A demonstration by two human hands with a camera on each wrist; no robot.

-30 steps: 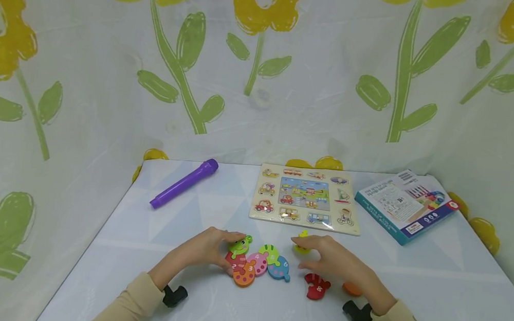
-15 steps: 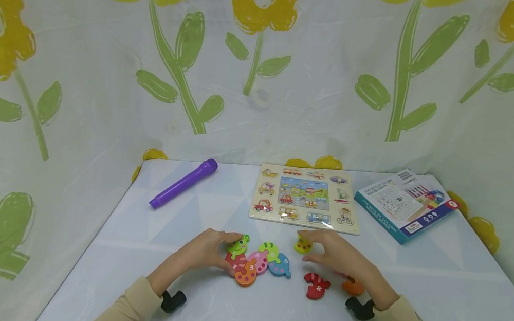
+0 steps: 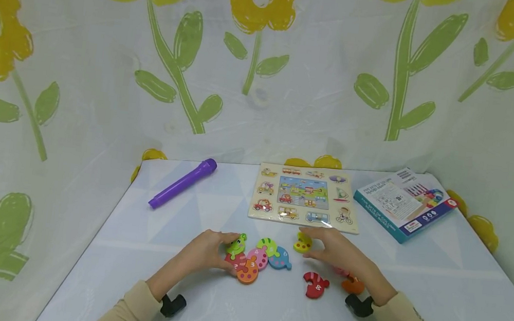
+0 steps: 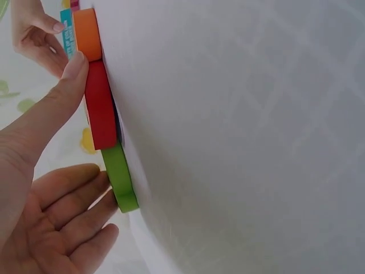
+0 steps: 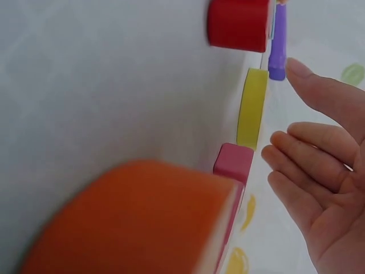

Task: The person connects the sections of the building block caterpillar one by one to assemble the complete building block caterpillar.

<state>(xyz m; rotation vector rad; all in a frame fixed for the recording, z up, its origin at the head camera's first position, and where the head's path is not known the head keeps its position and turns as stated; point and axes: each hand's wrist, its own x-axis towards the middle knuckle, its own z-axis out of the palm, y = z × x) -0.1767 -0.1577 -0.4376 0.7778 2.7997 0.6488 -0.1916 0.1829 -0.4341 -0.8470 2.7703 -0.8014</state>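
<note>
A person's left hand point(image 3: 205, 248) grips the green-headed end of a caterpillar puzzle point(image 3: 258, 259) on the table point(image 3: 214, 311); the right hand point(image 3: 343, 252) spreads around a yellow piece point(image 3: 302, 243), contact hard to tell from here. Behind lie a purple microphone point(image 3: 183, 183), picture board point(image 3: 304, 193) and box point(image 3: 403, 203).

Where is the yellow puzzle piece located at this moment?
In the head view, the yellow puzzle piece lies right of centre, next to the right hand, between the picture board and the loose red piece.
</note>
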